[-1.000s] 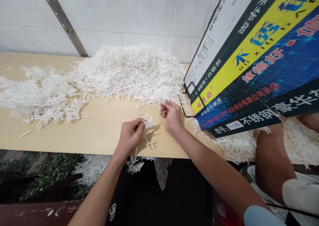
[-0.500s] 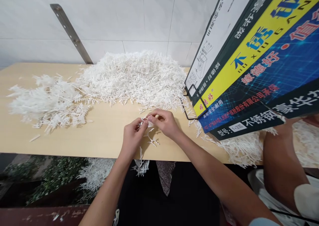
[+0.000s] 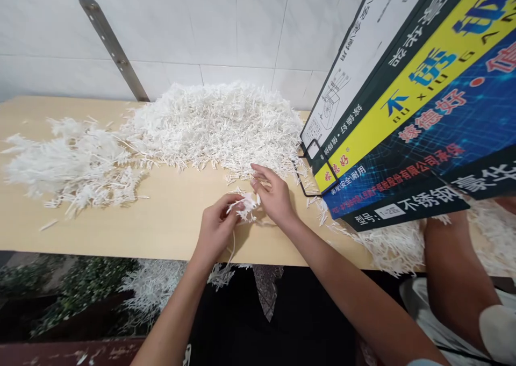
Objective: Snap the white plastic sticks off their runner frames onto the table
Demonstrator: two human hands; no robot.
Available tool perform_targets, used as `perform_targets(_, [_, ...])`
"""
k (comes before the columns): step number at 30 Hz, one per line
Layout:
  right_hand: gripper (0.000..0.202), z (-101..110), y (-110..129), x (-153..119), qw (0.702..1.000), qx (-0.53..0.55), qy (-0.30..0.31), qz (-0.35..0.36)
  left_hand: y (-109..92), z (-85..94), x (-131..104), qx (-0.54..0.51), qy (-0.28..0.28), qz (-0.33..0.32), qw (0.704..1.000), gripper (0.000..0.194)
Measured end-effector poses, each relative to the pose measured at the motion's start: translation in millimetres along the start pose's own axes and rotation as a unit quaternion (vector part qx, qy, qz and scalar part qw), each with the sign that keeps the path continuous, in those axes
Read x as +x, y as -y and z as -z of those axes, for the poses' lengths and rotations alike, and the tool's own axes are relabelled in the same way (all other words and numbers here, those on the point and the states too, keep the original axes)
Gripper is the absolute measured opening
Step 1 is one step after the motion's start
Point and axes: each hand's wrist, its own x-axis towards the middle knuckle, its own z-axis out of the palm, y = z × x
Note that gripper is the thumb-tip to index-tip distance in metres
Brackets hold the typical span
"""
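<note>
My left hand [image 3: 218, 223] is closed, thumb against fingers, on a white branching plastic sprig [image 3: 246, 207] above the table's front part. A thin strand of it hangs down past the wrist. Just right of the sprig is my right hand [image 3: 275, 195], its index finger stretched out and its thumb apart from it; I see nothing held between them. Behind both hands lies a large heap of short white sprig pieces [image 3: 217, 124]. To the left, a smaller pile of longer white pieces [image 3: 76, 162] spreads over the wooden tabletop [image 3: 173, 221].
A large printed box [image 3: 403, 108] leans at the right, with a black wire frame [image 3: 310, 170] at its lower corner. Beyond it another person's arm [image 3: 455, 274] shows. More white sprigs [image 3: 155, 288] hang below the table edge. A metal bracket [image 3: 116, 54] is on the tiled wall.
My hands have drawn slightly apart. The right fingers, earlier together at the sprig, have opened and lifted away; the left keeps hold of it. The view has shifted a little.
</note>
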Motion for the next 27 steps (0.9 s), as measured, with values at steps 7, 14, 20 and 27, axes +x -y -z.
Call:
perform_targets(7, [0.022,5,4,-1,0.998,-0.054,-0.012,0.02,2,2.0,-3,-0.107,-0.128,-0.024,0.986,0.029])
perform_targets(14, [0.023,-1,3,3,0.986,0.034,0.145,-0.081,3,3.1,0,-0.149,-0.381,-0.002,0.912,0.013])
perform_targets(20, [0.03,4,8,5,0.99,-0.046,0.104,0.083,3,3.0,-1,-0.089,-0.239,0.007,0.967,0.025])
perform_targets(27, [0.025,10,19,-4,0.991,0.047,0.118,0.035,-2,3.6,1,-0.06,-0.083,0.035,0.994,0.042])
